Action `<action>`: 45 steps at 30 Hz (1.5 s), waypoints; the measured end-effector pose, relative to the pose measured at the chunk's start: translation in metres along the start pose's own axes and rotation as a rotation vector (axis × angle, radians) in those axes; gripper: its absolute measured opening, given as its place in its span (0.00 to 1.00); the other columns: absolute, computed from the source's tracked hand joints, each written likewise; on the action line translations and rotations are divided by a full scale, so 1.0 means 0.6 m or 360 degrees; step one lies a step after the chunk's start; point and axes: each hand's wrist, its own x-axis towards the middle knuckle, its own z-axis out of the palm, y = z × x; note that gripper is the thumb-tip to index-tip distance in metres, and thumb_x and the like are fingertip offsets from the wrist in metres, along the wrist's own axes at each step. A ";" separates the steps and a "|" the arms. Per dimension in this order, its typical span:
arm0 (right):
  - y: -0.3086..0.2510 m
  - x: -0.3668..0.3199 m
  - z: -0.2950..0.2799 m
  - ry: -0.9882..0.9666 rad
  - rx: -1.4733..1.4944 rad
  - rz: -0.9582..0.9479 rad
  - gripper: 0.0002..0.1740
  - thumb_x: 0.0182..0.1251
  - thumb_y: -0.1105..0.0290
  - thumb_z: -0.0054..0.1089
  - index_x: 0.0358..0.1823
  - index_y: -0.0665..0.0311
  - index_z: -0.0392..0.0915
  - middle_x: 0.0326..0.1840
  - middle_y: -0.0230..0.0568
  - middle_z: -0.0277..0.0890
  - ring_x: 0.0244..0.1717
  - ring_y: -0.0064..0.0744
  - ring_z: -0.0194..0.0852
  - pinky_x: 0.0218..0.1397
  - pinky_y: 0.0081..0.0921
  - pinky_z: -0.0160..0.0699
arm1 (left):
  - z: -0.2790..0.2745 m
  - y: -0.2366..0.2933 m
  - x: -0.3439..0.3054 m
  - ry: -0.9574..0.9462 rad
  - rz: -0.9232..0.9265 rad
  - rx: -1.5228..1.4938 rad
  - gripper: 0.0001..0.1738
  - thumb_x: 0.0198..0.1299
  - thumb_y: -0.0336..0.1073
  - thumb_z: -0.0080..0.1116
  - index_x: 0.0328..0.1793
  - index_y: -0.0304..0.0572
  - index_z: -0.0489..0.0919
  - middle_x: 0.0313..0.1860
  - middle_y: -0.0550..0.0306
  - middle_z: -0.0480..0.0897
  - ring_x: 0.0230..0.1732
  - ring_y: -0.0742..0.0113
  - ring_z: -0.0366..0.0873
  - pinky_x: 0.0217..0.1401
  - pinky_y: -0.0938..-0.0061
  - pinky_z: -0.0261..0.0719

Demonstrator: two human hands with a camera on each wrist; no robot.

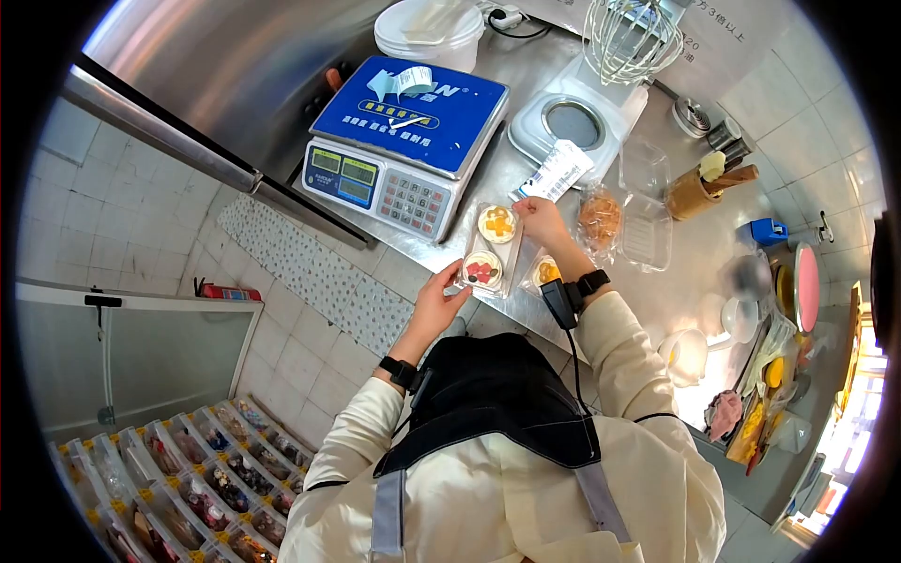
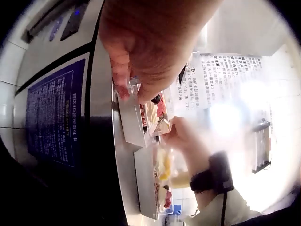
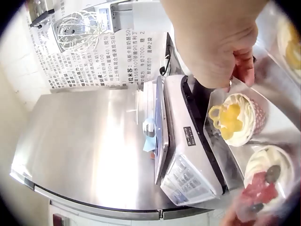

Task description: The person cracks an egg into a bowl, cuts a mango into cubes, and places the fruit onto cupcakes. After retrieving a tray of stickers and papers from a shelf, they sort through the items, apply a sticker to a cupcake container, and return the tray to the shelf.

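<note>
A clear-lidded cupcake box [image 1: 510,251] with a white base lies at the front edge of the steel counter. Inside are a cupcake with yellow fruit [image 3: 231,118] and one with red fruit and dark berries [image 3: 263,181]. My left hand [image 1: 436,305] pinches the box's near-left corner, thumb and fingers at the lid edge in the left wrist view. At the far-right corner, my right hand [image 1: 542,220] pinches the edge with its fingertips. A second cupcake box [image 2: 145,183] sits beside it, partly hidden by my right wrist in the head view.
Left of the box stands a blue-topped weighing scale [image 1: 404,113]; behind is a white smaller scale [image 1: 554,117] with a printed packet [image 1: 563,171]. A wrapped bun [image 1: 599,219], clear plastic trays [image 1: 646,235] and a wooden utensil holder [image 1: 690,194] are to the right.
</note>
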 end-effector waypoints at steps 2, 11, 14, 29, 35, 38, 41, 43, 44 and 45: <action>0.011 0.006 -0.001 0.0006 -0.0028 -0.0014 0.11 0.64 0.67 0.53 0.36 0.69 0.77 0.25 0.34 0.75 0.24 0.20 0.73 0.28 0.19 0.76 | 0.009 -0.009 0.003 0.0012 -0.0001 -0.0149 0.31 0.53 0.29 0.62 0.64 0.39 0.66 0.53 0.49 0.74 0.53 0.64 0.74 0.48 0.77 0.78; 0.010 0.002 -0.015 -0.0073 -0.0229 -0.0017 0.11 0.60 0.67 0.54 0.35 0.68 0.79 0.28 0.42 0.78 0.29 0.31 0.77 0.34 0.26 0.76 | 0.003 -0.009 0.010 0.0175 -0.0326 -0.0998 0.28 0.53 0.18 0.57 0.62 0.29 0.66 0.56 0.49 0.74 0.55 0.69 0.73 0.55 0.79 0.73; 0.011 0.003 -0.019 -0.0122 -0.0181 0.0000 0.10 0.56 0.67 0.55 0.32 0.66 0.80 0.27 0.46 0.79 0.31 0.37 0.79 0.39 0.31 0.75 | 0.003 -0.006 0.011 0.0205 -0.0335 -0.1063 0.28 0.53 0.17 0.56 0.63 0.29 0.66 0.56 0.47 0.74 0.54 0.69 0.73 0.56 0.79 0.73; -0.016 -0.001 -0.053 -0.0491 0.0318 0.0152 0.11 0.55 0.74 0.57 0.35 0.77 0.78 0.28 0.39 0.76 0.27 0.23 0.74 0.33 0.18 0.77 | 0.010 -0.007 0.016 0.0212 -0.0405 -0.0997 0.29 0.53 0.17 0.55 0.64 0.30 0.65 0.53 0.51 0.76 0.50 0.74 0.75 0.53 0.83 0.73; -0.026 -0.002 -0.047 -0.0365 0.0117 0.0115 0.11 0.47 0.75 0.54 0.31 0.75 0.78 0.24 0.40 0.77 0.25 0.27 0.76 0.29 0.21 0.76 | 0.014 -0.011 0.018 0.0246 -0.0383 -0.1026 0.29 0.53 0.17 0.55 0.64 0.30 0.65 0.52 0.52 0.76 0.49 0.75 0.75 0.52 0.82 0.73; -0.014 0.009 -0.041 -0.0339 0.0019 0.0062 0.12 0.45 0.74 0.53 0.31 0.74 0.79 0.23 0.44 0.78 0.25 0.30 0.78 0.29 0.23 0.76 | 0.013 -0.012 0.020 0.0280 -0.0354 -0.1089 0.29 0.54 0.16 0.54 0.64 0.30 0.66 0.51 0.52 0.77 0.47 0.75 0.75 0.51 0.82 0.73; -0.024 0.004 -0.043 -0.0374 -0.0212 -0.0001 0.12 0.45 0.73 0.52 0.30 0.72 0.79 0.23 0.46 0.78 0.25 0.31 0.79 0.30 0.24 0.76 | 0.006 -0.016 0.022 0.0275 -0.0391 -0.1071 0.28 0.53 0.16 0.53 0.64 0.30 0.66 0.51 0.51 0.77 0.47 0.75 0.75 0.51 0.82 0.73; -0.040 -0.003 -0.049 -0.0372 -0.0399 -0.0044 0.12 0.45 0.72 0.52 0.30 0.72 0.80 0.23 0.46 0.78 0.25 0.31 0.79 0.31 0.25 0.76 | -0.001 -0.020 0.025 0.0267 -0.0409 -0.1069 0.29 0.53 0.16 0.53 0.64 0.30 0.66 0.51 0.51 0.77 0.48 0.74 0.75 0.51 0.81 0.73; -0.045 -0.003 -0.053 -0.0473 -0.0471 0.0017 0.13 0.45 0.71 0.52 0.30 0.71 0.79 0.22 0.46 0.78 0.25 0.32 0.78 0.31 0.26 0.76 | -0.005 -0.021 0.027 0.0258 -0.0430 -0.1000 0.28 0.53 0.16 0.52 0.63 0.30 0.66 0.51 0.51 0.78 0.48 0.73 0.76 0.51 0.81 0.73; -0.050 -0.003 -0.055 -0.0572 -0.0541 0.0078 0.13 0.45 0.71 0.52 0.30 0.71 0.79 0.22 0.45 0.78 0.24 0.33 0.78 0.31 0.28 0.75 | -0.008 -0.021 0.029 0.0250 -0.0449 -0.0930 0.28 0.53 0.15 0.51 0.63 0.31 0.67 0.50 0.51 0.78 0.49 0.72 0.76 0.52 0.81 0.74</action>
